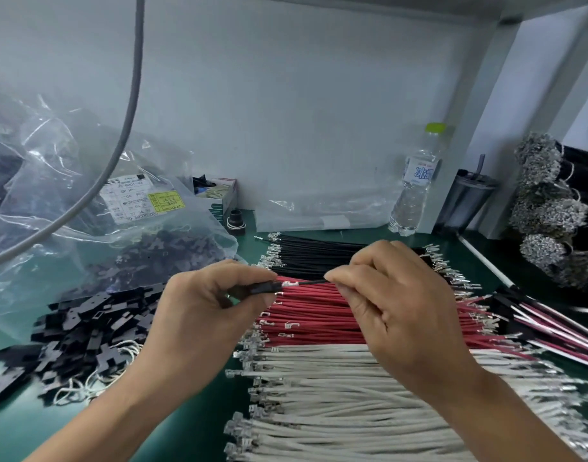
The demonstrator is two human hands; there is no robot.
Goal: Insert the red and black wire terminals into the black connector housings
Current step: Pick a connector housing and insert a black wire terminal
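My left hand (pixel 206 305) pinches a black connector housing (pixel 259 288) above the wire rows. My right hand (pixel 392 308) pinches a black wire (pixel 311 282) whose metal terminal (pixel 291 284) sits at the housing's opening. Below the hands lie flat rows of black wires (pixel 319 251), red wires (pixel 312 315) and white wires (pixel 336 395) with crimped terminals on their left ends. A loose heap of black housings (pixel 86 331) lies at the left on the green mat.
A clear plastic bag of black housings (pixel 146 241) with a label stands behind the heap. A water bottle (pixel 415 181) and a dark cup (pixel 465 201) stand at the back. Finished red, white and black assemblies (pixel 552 325) lie right. Bundled terminal wires (pixel 549 208) are stacked far right.
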